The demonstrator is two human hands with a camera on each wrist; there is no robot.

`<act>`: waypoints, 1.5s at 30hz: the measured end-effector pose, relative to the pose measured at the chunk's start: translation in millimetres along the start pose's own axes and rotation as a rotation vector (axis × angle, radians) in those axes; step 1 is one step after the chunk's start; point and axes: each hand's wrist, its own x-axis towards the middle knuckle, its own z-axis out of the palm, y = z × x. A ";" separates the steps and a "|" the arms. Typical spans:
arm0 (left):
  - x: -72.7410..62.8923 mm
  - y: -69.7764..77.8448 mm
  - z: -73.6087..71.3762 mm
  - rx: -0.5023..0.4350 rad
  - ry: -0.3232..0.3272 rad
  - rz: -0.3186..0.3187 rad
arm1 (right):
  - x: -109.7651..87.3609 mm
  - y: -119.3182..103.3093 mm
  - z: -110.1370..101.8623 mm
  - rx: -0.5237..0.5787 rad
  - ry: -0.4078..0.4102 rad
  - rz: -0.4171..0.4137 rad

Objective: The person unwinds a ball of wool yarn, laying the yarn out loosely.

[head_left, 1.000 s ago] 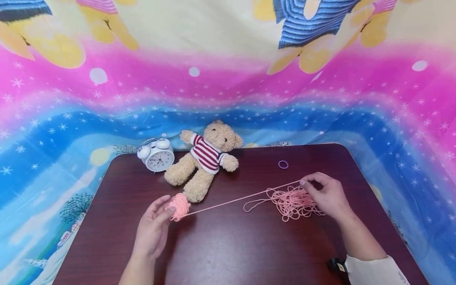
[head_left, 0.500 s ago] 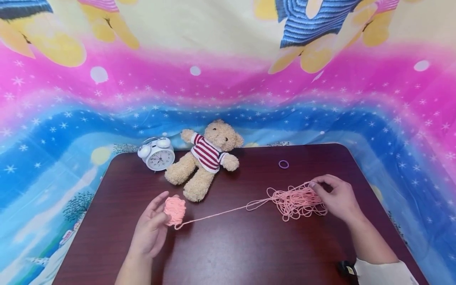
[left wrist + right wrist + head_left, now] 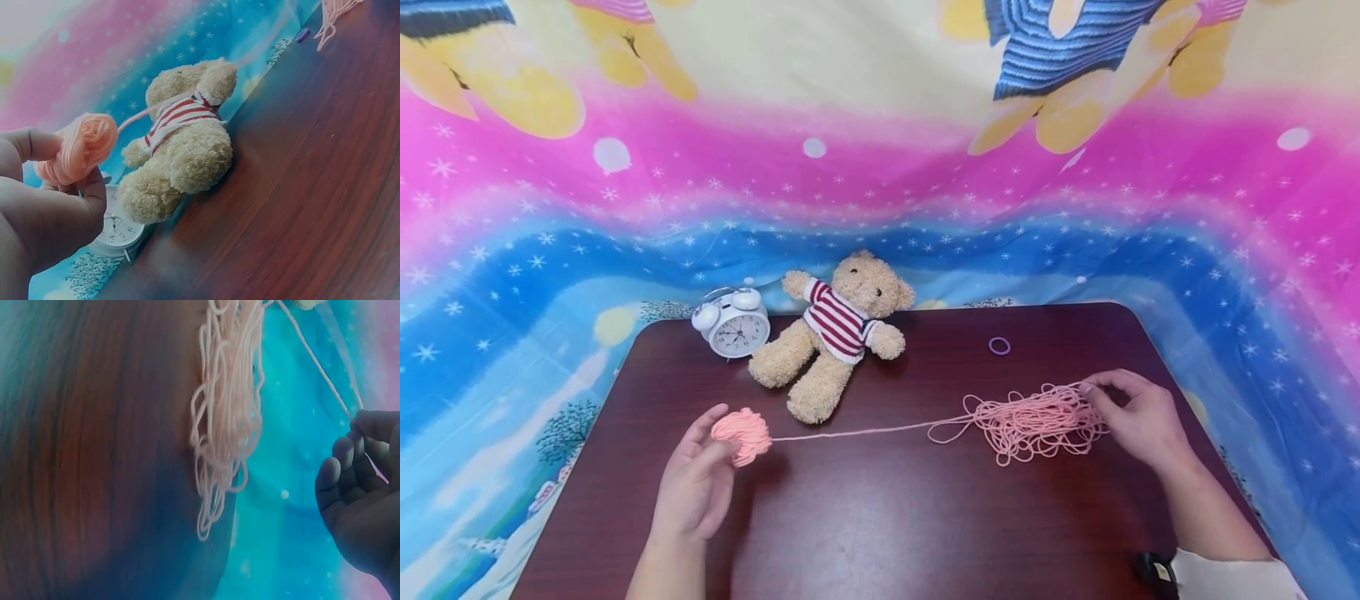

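Between the thumb and fingers of my left hand [image 3: 696, 483] is a small wound ball of pink yarn [image 3: 743, 435], raised over the table's left side. The left wrist view shows the ball [image 3: 81, 147] gripped from both sides. From it a single strand [image 3: 865, 432] runs nearly straight to a loose, looped heap of the same yarn [image 3: 1037, 425] on the right. My right hand [image 3: 1142, 421] pinches yarn at the heap's far right end. In the right wrist view, thumb and forefinger meet on a thin strand [image 3: 325, 375], beside the tangled heap [image 3: 228, 400].
A teddy bear [image 3: 838, 325] in a striped shirt lies at the back of the dark wooden table [image 3: 880, 525]. To its left stands a white alarm clock [image 3: 737, 329]. A purple ring [image 3: 998, 346] lies behind the heap. Printed cloth [image 3: 880, 192] hangs around the table.
My left hand has drawn the ball leftward, and it has turned in the fingers. My right hand has shifted right along the heap. The strand sagged briefly near the ball and is now straighter.
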 end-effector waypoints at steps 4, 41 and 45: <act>0.0 4.6 -4.9 -0.073 0.015 0.030 | -3.0 8.8 -7.8 -0.019 -0.013 0.038; -7.3 46.7 -58.1 -0.576 0.257 0.284 | -17.1 85.2 -58.5 -0.150 0.032 0.302; -8.4 48.5 -62.7 -0.614 0.236 0.290 | -18.5 89.9 -62.8 -0.138 0.038 0.347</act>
